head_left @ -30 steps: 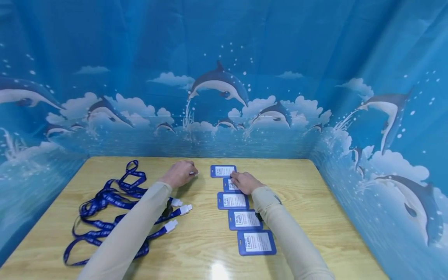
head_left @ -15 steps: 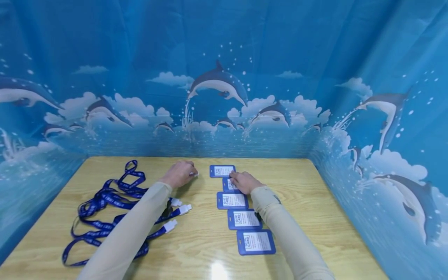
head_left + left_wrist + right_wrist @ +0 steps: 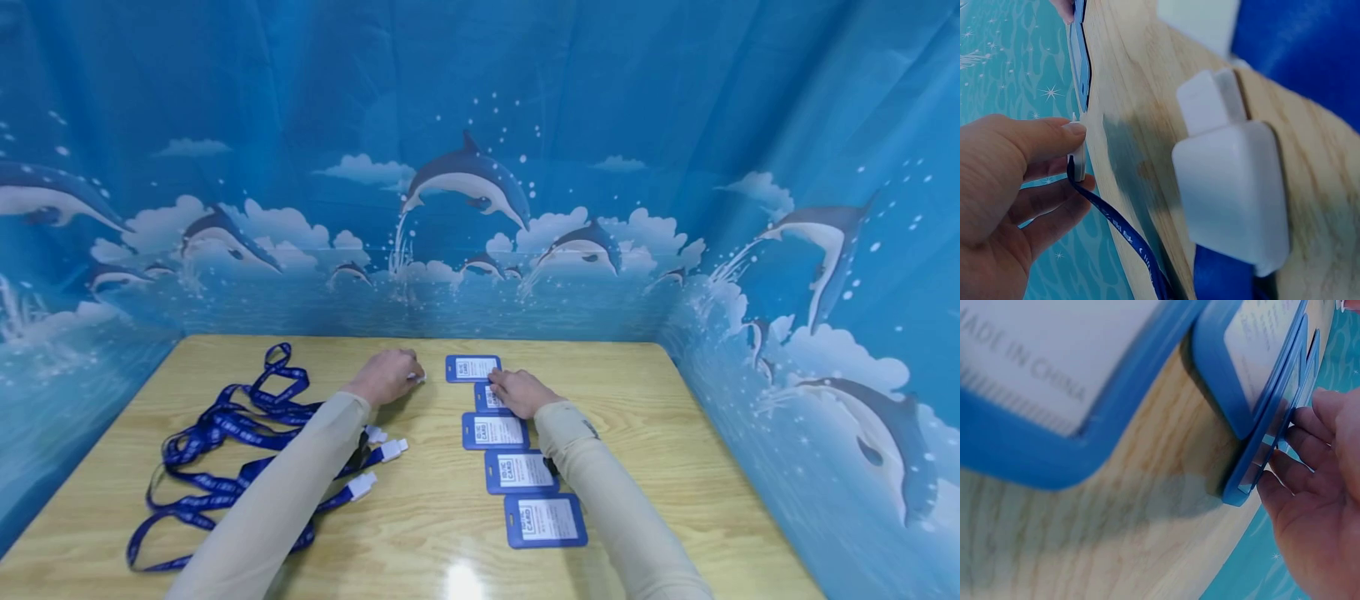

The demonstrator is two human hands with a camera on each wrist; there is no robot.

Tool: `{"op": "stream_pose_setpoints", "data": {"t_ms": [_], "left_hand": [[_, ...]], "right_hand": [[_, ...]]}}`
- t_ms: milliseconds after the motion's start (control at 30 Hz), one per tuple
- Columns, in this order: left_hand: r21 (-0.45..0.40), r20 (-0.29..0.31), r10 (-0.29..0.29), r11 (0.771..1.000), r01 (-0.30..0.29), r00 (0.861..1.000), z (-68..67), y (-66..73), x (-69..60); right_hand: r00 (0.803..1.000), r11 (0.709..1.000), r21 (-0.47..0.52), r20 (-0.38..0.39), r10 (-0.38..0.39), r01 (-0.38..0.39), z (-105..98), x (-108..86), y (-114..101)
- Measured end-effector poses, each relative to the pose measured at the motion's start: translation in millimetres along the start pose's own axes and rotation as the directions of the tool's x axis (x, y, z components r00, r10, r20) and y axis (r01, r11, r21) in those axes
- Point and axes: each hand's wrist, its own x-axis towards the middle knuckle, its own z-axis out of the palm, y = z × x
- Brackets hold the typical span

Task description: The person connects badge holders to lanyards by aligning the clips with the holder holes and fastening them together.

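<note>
My left hand (image 3: 386,375) pinches a white plastic lanyard clip (image 3: 1079,156) between thumb and fingers, just above the table. A blue printed strap (image 3: 1125,231) trails from this clip. My right hand (image 3: 523,392) rests at the second-farthest blue badge holder (image 3: 482,397), partly covering it. Its loosely bent fingertips (image 3: 1269,487) touch near the holders' edges; whether they grasp one is hard to see. The farthest badge holder (image 3: 472,368) lies just beyond those fingers. More blue lanyards (image 3: 240,425) lie in loops at the left, partly behind the left sleeve, white clips (image 3: 392,450) pointing right.
Nearer badge holders (image 3: 495,431) form a slanting column down to the nearest one (image 3: 546,521), some edges overlapping. All lie on a wood-grain table (image 3: 675,467). A blue dolphin-print curtain (image 3: 465,100) encloses the back and sides.
The whole head view has shifted very slightly left. Both hands keep almost the same positions, and the badge holders and lanyards stay in the same arrangement.
</note>
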Motion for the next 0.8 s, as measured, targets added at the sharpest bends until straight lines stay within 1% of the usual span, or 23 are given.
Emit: {"op": "stream_pose_setpoints", "data": {"t_ms": [267,500,800], "left_hand": [[-0.011,-0.008,0.007,1.000,-0.007,1.000,2.5,-1.3,-1.3],[-0.001,-0.008,0.008,1.000,-0.008,1.000,2.3,-1.3,0.0],[0.011,-0.001,0.007,1.000,-0.007,1.000,5.0,-0.8,2.2]], "right_hand": [[1.000,1.000,-0.006,0.010,-0.010,0.011,-1.5,-0.3,-1.5],[1.000,1.000,-0.010,0.011,-0.012,0.012,-1.1,0.8,-0.4],[1.000,1.000,-0.014,0.015,0.006,-0.006,-1.0,-0.1,-2.3]]}}
